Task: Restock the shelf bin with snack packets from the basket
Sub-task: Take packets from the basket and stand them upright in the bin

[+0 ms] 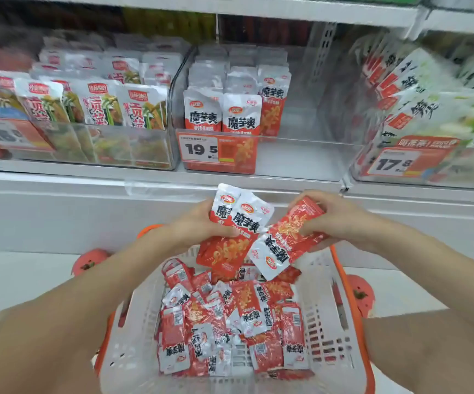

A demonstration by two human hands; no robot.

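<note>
My left hand (198,226) grips a small stack of red-and-white snack packets (235,223), held upright above the basket. My right hand (335,220) holds more of the same packets (284,240), these upside down and tilted, touching the left stack. Below them the white basket (133,348) with orange rim holds several loose packets (230,319). On the shelf straight ahead stands the clear shelf bin (295,149) with a 19.5 price tag; rows of matching packets (221,112) fill its left part, while its right part is bare.
A clear bin of green-and-red packets (96,109) stands to the left of the target bin. Another bin with white-and-green packets (429,109) and a 17.8 tag stands on the right. A white shelf ledge (88,200) runs between basket and bins.
</note>
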